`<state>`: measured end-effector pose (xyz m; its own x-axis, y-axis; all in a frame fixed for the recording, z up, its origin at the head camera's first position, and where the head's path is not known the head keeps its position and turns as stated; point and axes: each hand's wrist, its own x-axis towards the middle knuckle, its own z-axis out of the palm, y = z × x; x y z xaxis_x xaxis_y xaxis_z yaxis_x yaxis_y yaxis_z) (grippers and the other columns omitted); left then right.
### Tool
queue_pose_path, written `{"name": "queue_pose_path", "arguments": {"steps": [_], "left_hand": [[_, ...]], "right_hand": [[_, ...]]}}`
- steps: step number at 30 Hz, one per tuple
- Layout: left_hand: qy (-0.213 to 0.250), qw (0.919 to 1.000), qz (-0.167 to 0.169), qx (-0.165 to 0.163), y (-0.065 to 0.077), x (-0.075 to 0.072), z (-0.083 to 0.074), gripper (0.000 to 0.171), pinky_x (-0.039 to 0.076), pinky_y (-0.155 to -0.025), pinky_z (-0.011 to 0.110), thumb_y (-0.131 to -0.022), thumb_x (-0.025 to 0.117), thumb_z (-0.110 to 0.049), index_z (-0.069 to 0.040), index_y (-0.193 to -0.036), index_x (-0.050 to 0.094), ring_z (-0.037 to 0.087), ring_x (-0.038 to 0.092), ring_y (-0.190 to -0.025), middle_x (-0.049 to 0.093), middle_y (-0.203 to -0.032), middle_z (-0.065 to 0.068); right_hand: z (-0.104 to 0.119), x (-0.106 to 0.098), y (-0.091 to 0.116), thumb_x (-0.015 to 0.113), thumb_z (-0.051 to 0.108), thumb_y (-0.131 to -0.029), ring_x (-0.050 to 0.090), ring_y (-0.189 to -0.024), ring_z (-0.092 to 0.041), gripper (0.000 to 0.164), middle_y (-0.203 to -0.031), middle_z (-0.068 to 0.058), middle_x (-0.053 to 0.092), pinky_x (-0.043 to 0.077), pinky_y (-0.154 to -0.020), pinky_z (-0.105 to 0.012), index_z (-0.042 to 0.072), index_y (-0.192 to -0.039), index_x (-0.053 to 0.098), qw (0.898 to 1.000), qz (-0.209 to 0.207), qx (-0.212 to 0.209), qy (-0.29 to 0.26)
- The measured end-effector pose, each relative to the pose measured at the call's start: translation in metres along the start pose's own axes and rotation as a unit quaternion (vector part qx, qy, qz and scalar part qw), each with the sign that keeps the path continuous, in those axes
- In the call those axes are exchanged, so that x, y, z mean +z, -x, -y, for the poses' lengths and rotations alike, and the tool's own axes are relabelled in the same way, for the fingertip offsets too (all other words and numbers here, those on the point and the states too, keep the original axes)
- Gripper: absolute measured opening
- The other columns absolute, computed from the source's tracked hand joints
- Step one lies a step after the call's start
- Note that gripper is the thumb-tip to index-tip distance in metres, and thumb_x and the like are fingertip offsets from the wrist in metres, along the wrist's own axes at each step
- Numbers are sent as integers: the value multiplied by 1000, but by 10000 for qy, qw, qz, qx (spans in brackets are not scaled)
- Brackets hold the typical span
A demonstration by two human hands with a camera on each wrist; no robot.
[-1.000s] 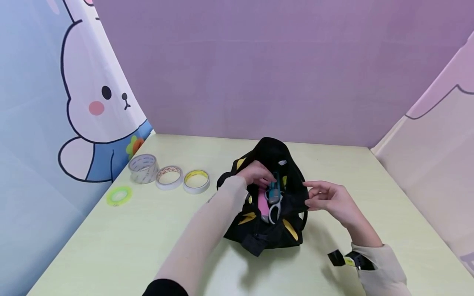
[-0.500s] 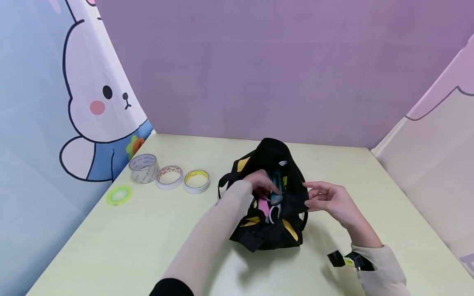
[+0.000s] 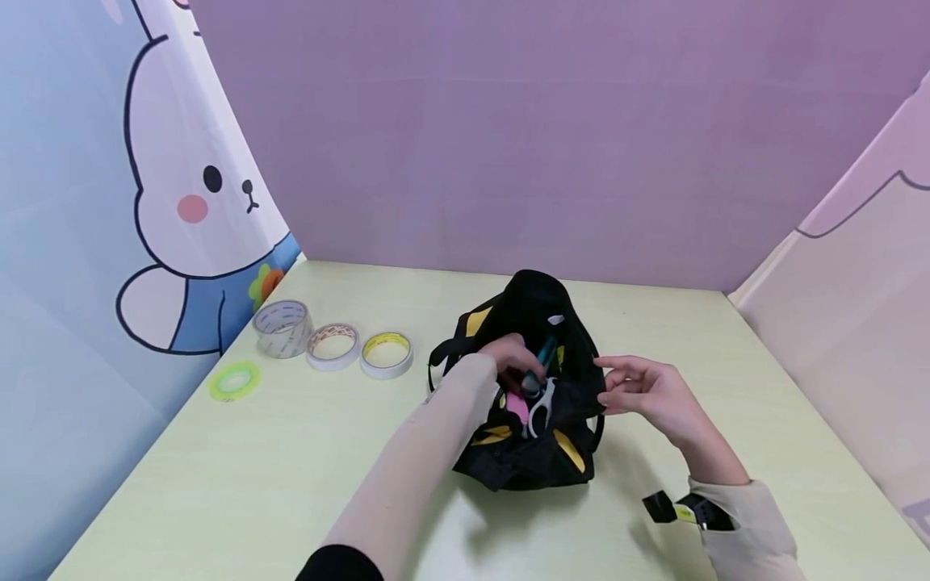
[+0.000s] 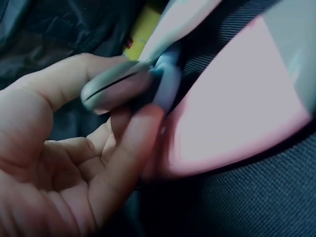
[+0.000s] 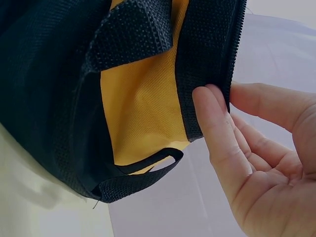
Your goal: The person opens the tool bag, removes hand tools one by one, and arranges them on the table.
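A black bag with yellow patches (image 3: 534, 294) stands with its mouth spread on the table. Inside it, my left hand (image 3: 514, 355) pinches a teal tool (image 3: 547, 352) by its rounded grey end (image 4: 116, 88), thumb and fingers on either side; the tool's exact kind is hidden. Grey-white scissors handles (image 3: 540, 413) lie just in front of the fingers, beside a pink object (image 3: 517, 405) that fills the right of the left wrist view. On the bag's right side, my right hand (image 3: 650, 395) pinches the zippered rim (image 5: 236, 54) between thumb and fingers.
Left of the bag, a wide clear tape roll (image 3: 282, 343) and two white tape rolls, one plain (image 3: 333, 363) and one with a yellow core (image 3: 386, 371), stand in a row. A green tape roll (image 3: 234, 393) lies nearer. A purple wall (image 3: 508, 161) borders the table's back.
My left hand has gone deeper into the bag and taken hold of the teal tool, which now tilts. The right hand still holds the rim in the same place.
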<state>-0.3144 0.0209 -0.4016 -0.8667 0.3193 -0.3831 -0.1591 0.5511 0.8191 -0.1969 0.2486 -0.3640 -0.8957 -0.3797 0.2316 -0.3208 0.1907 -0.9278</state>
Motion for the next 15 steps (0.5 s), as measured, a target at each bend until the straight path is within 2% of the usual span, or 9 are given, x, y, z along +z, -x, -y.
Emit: {"name": "queue_pose_path", "arguments": {"steps": [3, 6, 15], "left_hand": [[243, 9996, 95, -66, -3, -1, 2, 25, 57, -54, 29, -78, 83, -7, -6, -68, 60, 19, 63, -56, 61, -67, 5], [287, 9994, 216, -29, -5, -2, 4, 30, 56, -53, 27, -79, 83, -8, -9, -63, 58, 17, 62, -55, 59, -62, 4], [291, 9990, 328, 11, -3, -4, 2, 29, 55, -54, 25, -81, 82, -9, -8, -63, 59, 16, 62, -55, 61, -64, 5]], "right_hand": [[0, -1, 0, 67, -12, -86, 69, -75, -12, 47, -86, -10, 62, 61, -67, -33, -22, -129, 49, 10000, 3, 6, 4], [0, -1, 0, 67, -12, -86, 69, -75, -12, 47, -86, -10, 62, 61, -67, -34, -22, -129, 49, 10000, -2, 22, 4], [1, -2, 1, 67, -12, -86, 70, -75, -12, 47, -86, -9, 62, 61, -67, -34, -22, -129, 50, 10000, -16, 19, 4]]}}
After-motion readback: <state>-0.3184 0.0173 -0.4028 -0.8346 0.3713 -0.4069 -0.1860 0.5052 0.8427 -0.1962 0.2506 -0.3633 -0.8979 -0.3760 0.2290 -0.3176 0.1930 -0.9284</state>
